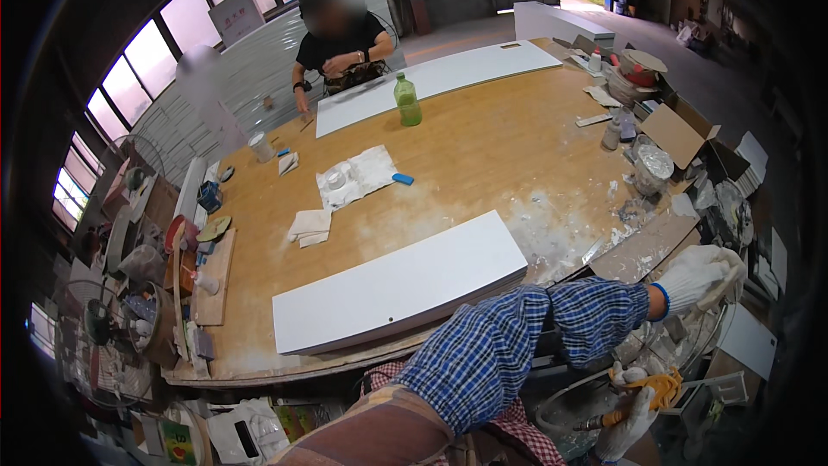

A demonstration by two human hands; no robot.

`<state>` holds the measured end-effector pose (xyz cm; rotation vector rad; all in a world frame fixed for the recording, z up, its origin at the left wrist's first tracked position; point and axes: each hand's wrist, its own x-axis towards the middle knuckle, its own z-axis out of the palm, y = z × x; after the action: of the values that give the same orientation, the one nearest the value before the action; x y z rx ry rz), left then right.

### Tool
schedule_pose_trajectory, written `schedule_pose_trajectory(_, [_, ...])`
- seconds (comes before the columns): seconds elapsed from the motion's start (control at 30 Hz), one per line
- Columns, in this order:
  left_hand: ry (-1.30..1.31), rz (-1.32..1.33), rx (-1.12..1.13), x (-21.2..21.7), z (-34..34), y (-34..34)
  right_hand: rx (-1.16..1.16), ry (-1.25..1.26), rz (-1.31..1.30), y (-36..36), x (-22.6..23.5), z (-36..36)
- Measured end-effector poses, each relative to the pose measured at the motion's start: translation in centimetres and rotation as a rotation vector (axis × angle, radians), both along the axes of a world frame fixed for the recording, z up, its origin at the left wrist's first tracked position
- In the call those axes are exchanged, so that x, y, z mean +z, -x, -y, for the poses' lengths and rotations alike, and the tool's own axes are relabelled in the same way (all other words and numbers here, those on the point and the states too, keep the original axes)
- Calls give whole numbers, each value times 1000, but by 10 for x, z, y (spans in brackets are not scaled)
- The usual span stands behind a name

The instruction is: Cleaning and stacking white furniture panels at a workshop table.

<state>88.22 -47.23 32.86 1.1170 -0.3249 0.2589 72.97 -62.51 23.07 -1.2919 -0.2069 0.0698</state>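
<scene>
An orange-handled tool (634, 404), tilted with its tip pointing left, sits low at the table's right edge.

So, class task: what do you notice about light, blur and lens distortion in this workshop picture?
Head view: daylight through the windows blows out to white; the frame's corners fall to black; the long white panel and table edge bow from the fisheye; the person opposite has a blurred face; the gloved left hand stays fairly sharp.
</scene>
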Motion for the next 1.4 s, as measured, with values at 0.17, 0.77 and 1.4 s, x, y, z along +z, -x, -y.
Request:
schedule_pose_trajectory(0.17, [-50,-92,55,3,0,8,-76,-16,18,11,50,-30])
schedule_pose_trajectory(0.77, [314,-331,8,-2,-50,-8,-9,-84,-270,4,23,-15])
schedule_pose_trajectory(1.4, [-639,-185,105,9,-71,8,63,36,-273,-11,57,13])
